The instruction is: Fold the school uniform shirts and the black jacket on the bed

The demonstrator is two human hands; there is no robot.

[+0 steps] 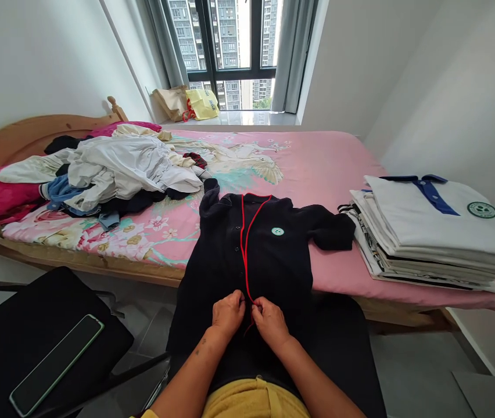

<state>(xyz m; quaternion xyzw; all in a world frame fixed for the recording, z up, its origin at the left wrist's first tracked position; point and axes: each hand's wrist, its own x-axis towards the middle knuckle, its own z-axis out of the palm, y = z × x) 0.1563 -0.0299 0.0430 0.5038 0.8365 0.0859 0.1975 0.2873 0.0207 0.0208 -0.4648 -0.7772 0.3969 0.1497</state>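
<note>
As far as the grip goes: the left hand (228, 314) and right hand (270, 321) are both pinched up, fingertips (242, 299) pressed together on the shirt's front edge and nearly meeting. Can't tell if there's a button in there.
Shirt: the black shirt (247, 249) lies flat and runs ahead from the grip onto the bed, with its red trim (244, 244) passing right between the hands and a small green badge (278, 231) just above the right hand. The bottom part sits on the lap, over yellow shorts (254, 400).
Ahead of the grip: pink floral bed (317, 168) under the shirt.
Left of the grip: messy clothes pile (117, 174) on the bed; closer in, a phone (56, 364) on a black case (33, 325).
Right of the grip: folded shirt stack (430, 232) at the bed's edge, white one on top.
Way past the grip: two bags (201, 104) on the window ledge.
</note>
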